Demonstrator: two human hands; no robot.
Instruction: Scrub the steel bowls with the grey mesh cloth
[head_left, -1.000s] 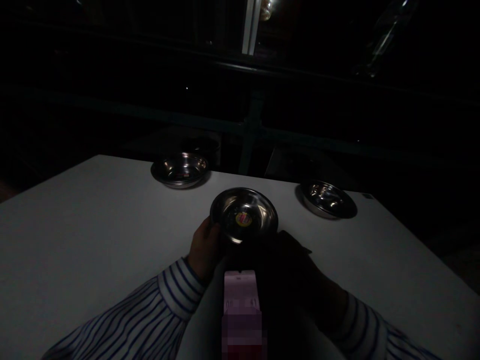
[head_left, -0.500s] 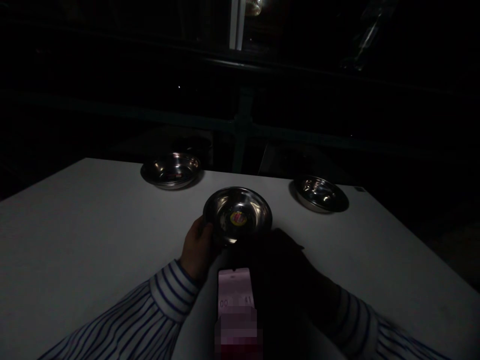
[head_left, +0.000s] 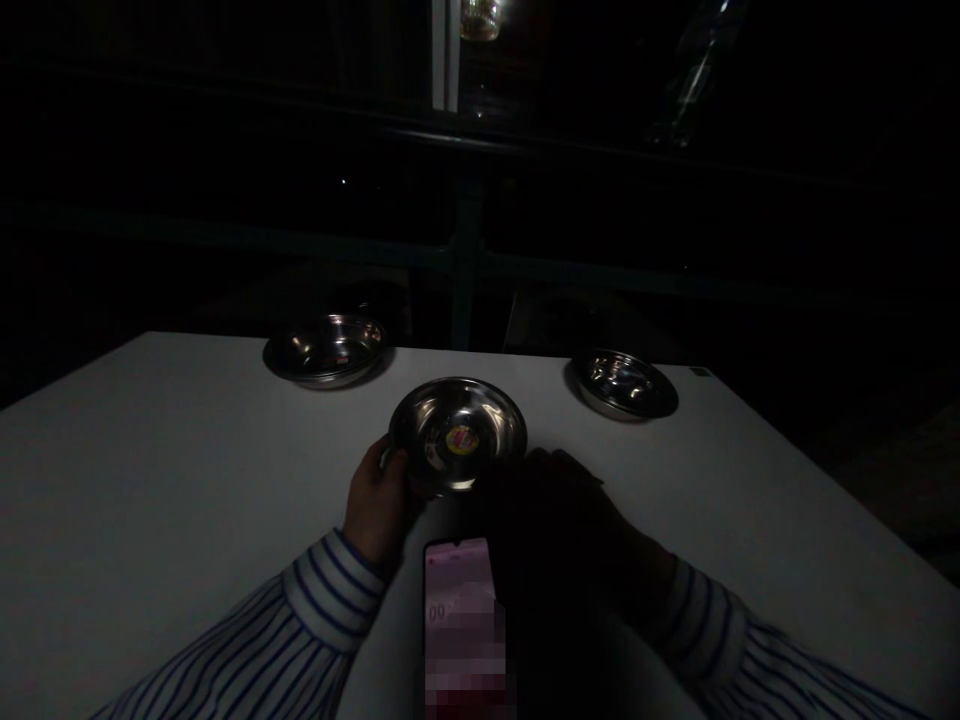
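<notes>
A shiny metal bowl [head_left: 420, 420] with a round yellow and red sticker [head_left: 462, 440] on its inner bottom is in the middle of the head view. My left hand [head_left: 379, 500] is closed on the bowl's near left rim, thumb on top. At the near right side of the same bowl is my right hand [head_left: 577, 495], in deep shadow. Its fingers barely show, so I cannot tell how they are placed. Below the bowl, between my forearms, a phone [head_left: 457, 590] has a lit pink screen, partly blurred out.
Bare white surface shows on the table [head_left: 210, 450]. One metal bowl [head_left: 326, 380] stands at its back left, perhaps stacked, and another metal bowl [head_left: 622, 410] at its back right. Behind the far edge it is dark, with a bar-like frame [head_left: 466, 270].
The whole view has shifted slightly, so the table and bowls appear further left. My left hand stays on the middle bowl's rim, and my right hand stays beside it.
</notes>
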